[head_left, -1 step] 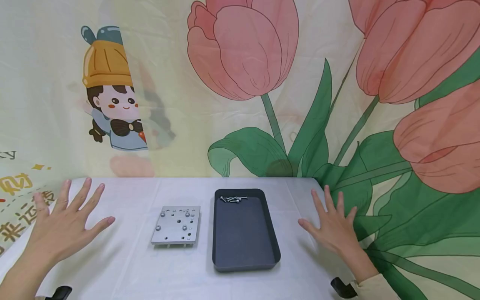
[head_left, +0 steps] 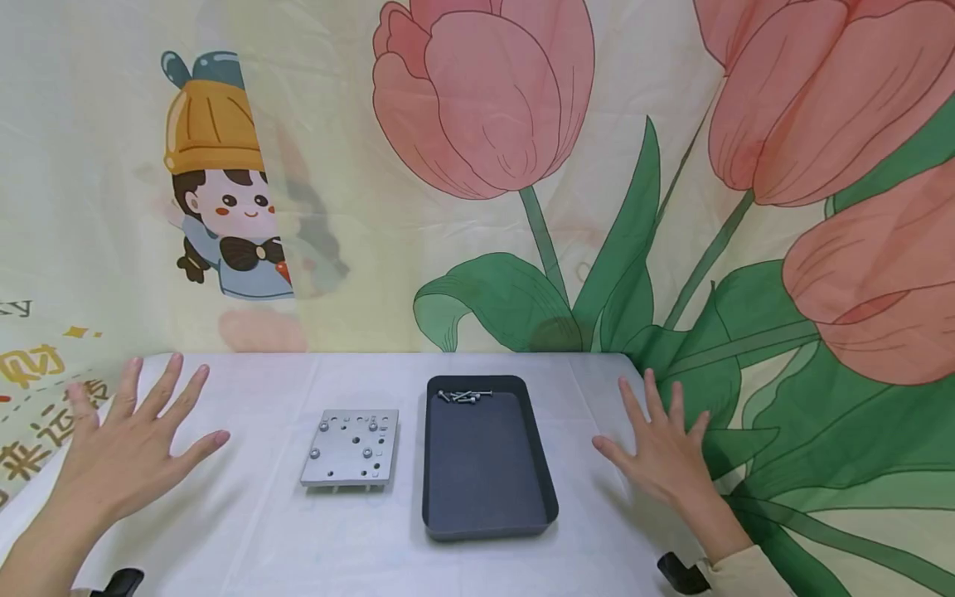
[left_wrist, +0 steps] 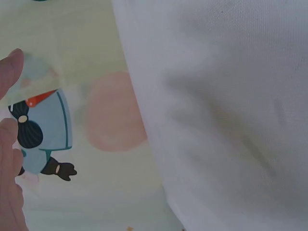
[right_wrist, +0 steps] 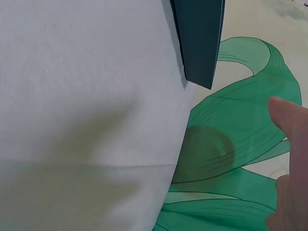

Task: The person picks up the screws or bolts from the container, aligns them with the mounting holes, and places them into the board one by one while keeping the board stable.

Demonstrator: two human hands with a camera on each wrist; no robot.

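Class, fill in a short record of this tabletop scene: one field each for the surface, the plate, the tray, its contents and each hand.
surface: white tablecloth
plate: grey metal plate with holes and several screws in it, left of the tray
tray: dark tray, at centre
tray contents: loose screws at the far end
left hand: fingers spread, holds nothing
right hand: fingers spread, holds nothing

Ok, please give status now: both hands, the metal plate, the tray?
Left hand open, right hand open, both holding nothing. Metal plate flat between them, untouched. Dark tray beside it, screws at far end.
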